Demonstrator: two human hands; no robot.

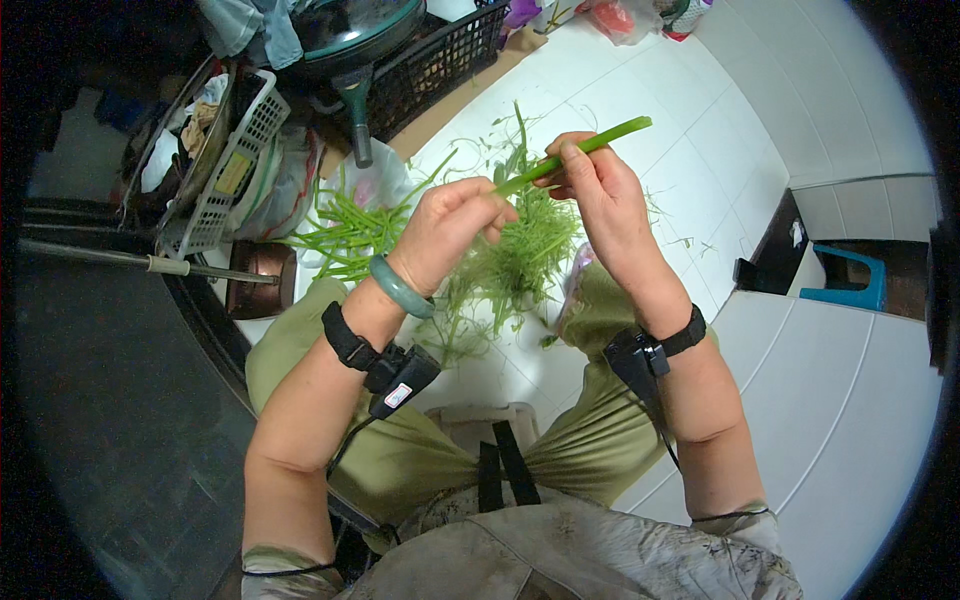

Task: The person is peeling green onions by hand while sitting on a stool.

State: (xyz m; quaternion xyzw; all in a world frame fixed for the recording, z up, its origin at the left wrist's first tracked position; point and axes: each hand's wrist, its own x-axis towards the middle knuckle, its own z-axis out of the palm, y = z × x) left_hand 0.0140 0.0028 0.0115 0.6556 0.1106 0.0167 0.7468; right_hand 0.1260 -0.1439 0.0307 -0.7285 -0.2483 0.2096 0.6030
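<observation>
A long green vegetable stalk (pixel 619 130) slants up to the right between my two hands. My left hand (pixel 457 217), with a jade-coloured bangle at its wrist, pinches the lower end. Farther up, my right hand (pixel 596 180) grips the stalk between thumb and fingers, and its cut-looking end sticks out beyond them. Beneath the hands, a heap of thin green tendrils and leafy trimmings (pixel 525 251) lies on the white tiled floor. To the left of my left hand, a pile of green stalks (pixel 352 232) rests on a pale plastic bag (pixel 386 176).
A black plastic crate (pixel 442 71) and a lidded pan (pixel 360 34) stand at the upper left, near a white plastic basket (pixel 232 169). A copper-coloured metal container (pixel 259 281) is beside my left knee. At the right is a blue plastic stool (pixel 847 277).
</observation>
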